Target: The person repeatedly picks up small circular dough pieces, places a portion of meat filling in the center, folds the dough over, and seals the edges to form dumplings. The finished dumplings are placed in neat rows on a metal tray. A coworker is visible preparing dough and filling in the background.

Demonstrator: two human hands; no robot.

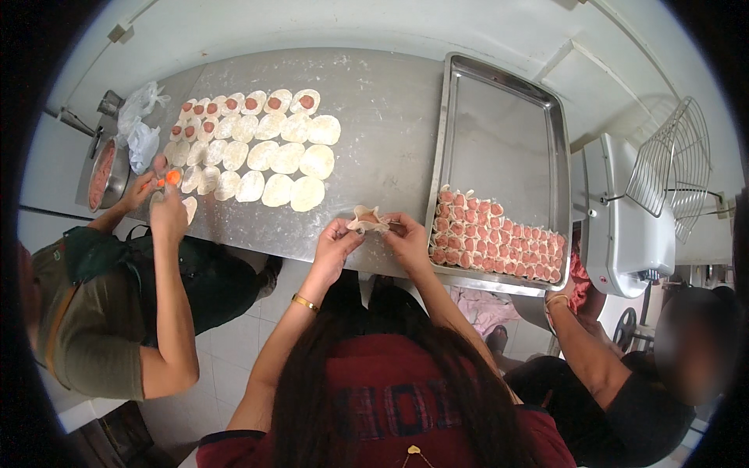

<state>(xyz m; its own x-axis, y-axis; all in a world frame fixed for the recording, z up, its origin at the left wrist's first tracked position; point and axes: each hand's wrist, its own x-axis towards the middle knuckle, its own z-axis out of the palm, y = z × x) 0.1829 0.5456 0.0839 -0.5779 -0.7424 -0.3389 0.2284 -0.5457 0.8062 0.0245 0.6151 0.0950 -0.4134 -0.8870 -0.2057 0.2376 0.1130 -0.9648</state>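
Observation:
Over the table's front edge, my left hand (pixel 337 243) and my right hand (pixel 407 237) pinch a small dumpling (pixel 367 218) between them. Its wrapper is gathered into points around a hollow where some filling shows. To the left, flat round dough wrappers (pixel 316 162) lie in rows on the floured steel table (pixel 382 117). Balls of pinkish meat filling (pixel 278 103) sit on those of the farthest row and a few of the one before it. On my right, a deep metal tray (pixel 499 101) holds close rows of open-topped dumplings (pixel 491 238) in its near half.
At the left, a person's hands (pixel 165 210) work with an orange tool (pixel 172 178) by the wrappers, beside a bowl of meat (pixel 104 175) and a plastic bag (pixel 140 129). Another person's hand (pixel 563 292) is at the tray's near right corner. A mixer with a wire guard (pixel 628 210) stands beyond.

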